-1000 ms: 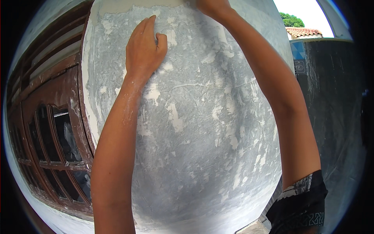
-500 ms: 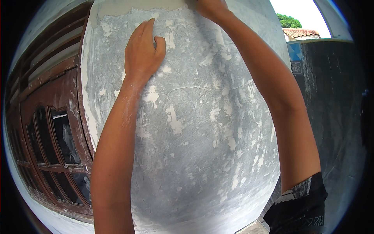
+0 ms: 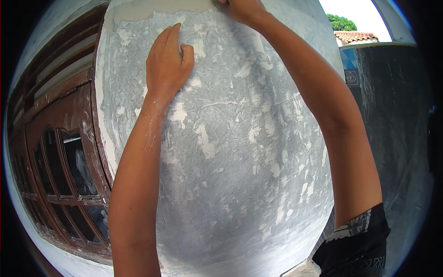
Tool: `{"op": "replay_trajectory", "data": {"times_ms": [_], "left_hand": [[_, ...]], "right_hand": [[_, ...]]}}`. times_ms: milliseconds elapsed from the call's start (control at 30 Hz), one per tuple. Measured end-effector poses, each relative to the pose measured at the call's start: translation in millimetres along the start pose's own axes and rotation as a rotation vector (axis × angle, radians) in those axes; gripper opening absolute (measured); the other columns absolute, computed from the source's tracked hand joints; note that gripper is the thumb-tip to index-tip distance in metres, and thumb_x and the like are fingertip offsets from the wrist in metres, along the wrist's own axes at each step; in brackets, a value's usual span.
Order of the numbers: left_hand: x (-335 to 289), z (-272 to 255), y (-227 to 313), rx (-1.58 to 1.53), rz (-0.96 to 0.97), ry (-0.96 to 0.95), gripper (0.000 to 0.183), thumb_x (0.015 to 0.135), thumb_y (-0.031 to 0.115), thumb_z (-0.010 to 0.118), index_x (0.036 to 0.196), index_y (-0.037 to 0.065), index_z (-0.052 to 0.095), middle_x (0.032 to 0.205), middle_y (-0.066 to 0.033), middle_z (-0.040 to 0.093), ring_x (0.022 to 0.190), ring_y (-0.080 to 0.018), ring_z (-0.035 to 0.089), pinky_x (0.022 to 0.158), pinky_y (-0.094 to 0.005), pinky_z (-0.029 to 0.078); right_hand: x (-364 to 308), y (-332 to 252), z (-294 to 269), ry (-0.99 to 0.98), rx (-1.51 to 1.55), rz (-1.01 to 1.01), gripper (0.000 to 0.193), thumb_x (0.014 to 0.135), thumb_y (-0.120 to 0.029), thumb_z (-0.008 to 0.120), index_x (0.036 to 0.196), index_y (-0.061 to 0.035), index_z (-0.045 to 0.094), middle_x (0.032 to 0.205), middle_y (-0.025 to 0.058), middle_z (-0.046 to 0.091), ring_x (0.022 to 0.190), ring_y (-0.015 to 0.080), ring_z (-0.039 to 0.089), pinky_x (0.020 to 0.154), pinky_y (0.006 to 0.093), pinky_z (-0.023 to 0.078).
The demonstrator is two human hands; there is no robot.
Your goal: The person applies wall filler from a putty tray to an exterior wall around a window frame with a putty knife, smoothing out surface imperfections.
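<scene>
In front of me rises a grey wall point(image 3: 230, 152) with rough, patchy white filler marks. Across its top runs a smoother beige coat of filler point(image 3: 170, 5) with a ragged lower edge. My left hand point(image 3: 168, 64) is raised to the wall below that edge, fingers stretched upward and thumb apart, holding nothing. Higher and to the right, my right hand point(image 3: 247, 11) is at the top rim of the picture beside the beige coat. Its fingers look curled, but their ends and whatever they grip are cut off by the frame.
On the left stands a brown wooden window frame point(image 3: 90, 138) with dark panes and slats above, smeared with white. To the right is a dark wall panel point(image 3: 392, 115) with a blue patterned strip point(image 3: 349, 59). A tiled roof point(image 3: 355, 37) and tree point(image 3: 341, 22) show beyond.
My right hand has shifted slightly left along the top of the wall. My left hand stays in nearly the same place, with a very small drift left.
</scene>
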State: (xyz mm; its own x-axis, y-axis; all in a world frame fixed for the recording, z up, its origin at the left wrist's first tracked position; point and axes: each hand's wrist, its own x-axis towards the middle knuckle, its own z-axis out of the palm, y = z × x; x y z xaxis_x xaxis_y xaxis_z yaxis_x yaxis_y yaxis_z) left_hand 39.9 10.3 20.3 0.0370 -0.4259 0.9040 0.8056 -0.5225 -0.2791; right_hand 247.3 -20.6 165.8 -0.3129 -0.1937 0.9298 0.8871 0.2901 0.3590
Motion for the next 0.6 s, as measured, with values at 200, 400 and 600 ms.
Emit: {"op": "replay_trajectory", "data": {"times_ms": [200,400,600], "left_hand": [[1.1,-7.8,-1.3,0.009,0.002,-0.01,0.052,0.093,0.021,0.05,0.141,0.002,0.054,0.142,-0.0211,0.057,0.13,-0.0372,0.055,0.111,-0.044,0.042],[0.7,-0.9,2.7,0.003,0.001,0.007,0.052,0.092,0.021,0.05,0.14,0.002,0.054,0.141,-0.0205,0.057,0.129,-0.0369,0.056,0.11,-0.0437,0.043],[-0.1,-3.8,-1.5,-0.008,0.005,0.01,0.051,0.093,0.02,0.051,0.14,0.001,0.055,0.14,-0.0204,0.058,0.128,-0.0374,0.057,0.109,-0.0436,0.044]], "right_hand": [[-57.7,-50.3,-7.5,-0.041,-0.247,-0.221,0.018,0.076,0.003,0.059,0.088,0.0034,0.073,0.09,0.0259,0.07,0.09,0.0417,0.069,0.081,0.0488,0.057],[-3.1,-11.5,-13.2,0.09,-0.008,0.038,0.023,0.104,-0.022,0.05,0.107,-0.0075,0.067,0.103,0.0236,0.07,0.095,0.0398,0.069,0.08,0.0479,0.055],[-50.0,-31.6,1.0,0.064,0.01,-0.366,0.009,0.09,-0.007,0.052,0.095,-0.007,0.06,0.091,0.0184,0.068,0.09,0.0411,0.068,0.078,0.0491,0.054]]}}
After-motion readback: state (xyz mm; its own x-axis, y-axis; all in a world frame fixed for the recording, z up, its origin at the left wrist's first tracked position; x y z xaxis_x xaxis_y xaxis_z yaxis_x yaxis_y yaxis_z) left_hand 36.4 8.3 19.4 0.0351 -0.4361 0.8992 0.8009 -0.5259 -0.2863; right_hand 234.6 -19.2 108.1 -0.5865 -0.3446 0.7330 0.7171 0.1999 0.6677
